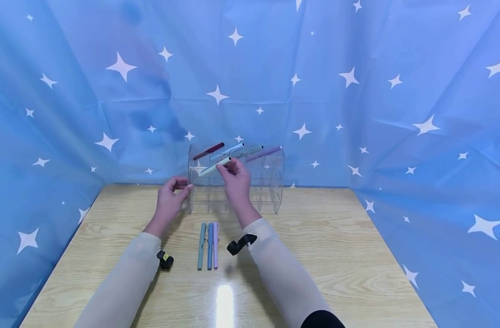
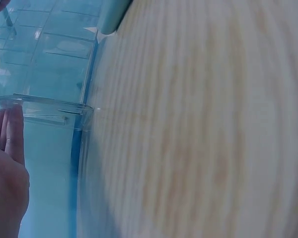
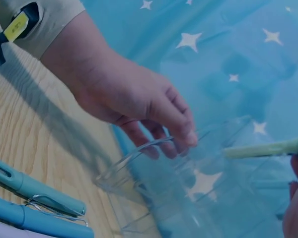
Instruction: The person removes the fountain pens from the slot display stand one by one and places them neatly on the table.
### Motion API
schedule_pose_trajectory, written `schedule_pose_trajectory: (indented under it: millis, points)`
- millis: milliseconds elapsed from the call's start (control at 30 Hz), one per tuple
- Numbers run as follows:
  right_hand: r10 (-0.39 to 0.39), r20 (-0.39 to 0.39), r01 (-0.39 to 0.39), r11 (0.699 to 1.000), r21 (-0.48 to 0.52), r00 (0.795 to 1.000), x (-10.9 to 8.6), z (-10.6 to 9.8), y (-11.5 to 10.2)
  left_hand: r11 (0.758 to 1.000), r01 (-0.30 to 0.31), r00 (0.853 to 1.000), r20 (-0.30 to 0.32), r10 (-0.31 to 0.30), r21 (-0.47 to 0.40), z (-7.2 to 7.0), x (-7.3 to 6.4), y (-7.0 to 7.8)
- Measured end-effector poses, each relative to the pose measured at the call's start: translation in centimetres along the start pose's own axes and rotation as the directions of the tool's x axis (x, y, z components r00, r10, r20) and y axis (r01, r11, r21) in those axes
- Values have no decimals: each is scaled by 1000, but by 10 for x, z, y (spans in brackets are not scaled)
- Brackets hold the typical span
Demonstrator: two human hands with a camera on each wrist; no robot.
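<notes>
My right hand pinches a light green pen near its upper end. The pen slants in front of a clear acrylic pen rack, its lower tip towards the left. At the rack's left side my left hand grips the side panel between thumb and fingers; the right wrist view shows this left hand at the panel's edge. Along the rack's upper part lie a dark red pen, a light blue pen, a green pen and a purple pen, all tilted.
On the wooden table, before the rack, a teal pen, a blue pen and a lilac pen lie side by side. A blue curtain with white stars hangs close behind the rack and round the sides.
</notes>
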State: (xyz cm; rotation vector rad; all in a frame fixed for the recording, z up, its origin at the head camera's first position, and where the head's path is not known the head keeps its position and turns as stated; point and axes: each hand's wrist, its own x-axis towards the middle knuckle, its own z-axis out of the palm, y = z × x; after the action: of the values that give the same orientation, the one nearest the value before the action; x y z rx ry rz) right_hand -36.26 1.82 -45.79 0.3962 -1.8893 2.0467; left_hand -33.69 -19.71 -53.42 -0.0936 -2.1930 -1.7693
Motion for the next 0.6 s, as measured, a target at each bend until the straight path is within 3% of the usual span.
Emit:
schedule_pose_trajectory:
  millis: [367, 600]
  points:
    - [-2, -68, 9, 994, 112, 998, -3, -13, -13, 1000, 5, 1000, 1, -5, 15, 0, 0, -1]
    - [-16, -42, 22, 988, 154, 999, -10, -23, -16, 1000, 11, 1000, 1, -11, 0, 1, 0, -1]
